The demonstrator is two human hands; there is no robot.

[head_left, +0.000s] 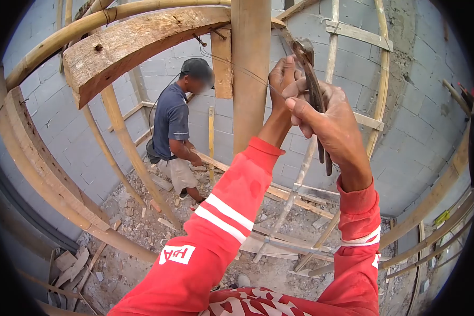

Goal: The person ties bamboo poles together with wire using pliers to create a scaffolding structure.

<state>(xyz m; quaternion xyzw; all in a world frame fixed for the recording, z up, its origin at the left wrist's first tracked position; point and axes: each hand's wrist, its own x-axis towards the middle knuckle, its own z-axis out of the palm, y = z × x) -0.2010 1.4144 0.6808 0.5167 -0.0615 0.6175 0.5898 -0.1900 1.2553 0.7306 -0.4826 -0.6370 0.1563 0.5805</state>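
Rusty pliers (314,87) hang jaws-up in my right hand (329,113), whose fingers wrap round them with the handles pointing down. Close beside it on the left, my left hand (283,79) is closed with its fingers pinched near the pliers' head. A thin dark wire (242,70) runs from nails in a curved timber (137,45) across a wooden post (250,79) to my hands. It appears held between my left fingers, with its end near my right thumb. A short wood block (222,63) hangs beside the post.
A person in a dark cap and blue shirt (171,118) stands below at the left, turned to the right. Bamboo poles (124,142) and curved timbers surround my position. Grey block walls (413,121) stand behind. Rubble and planks (295,197) lie on the ground below.
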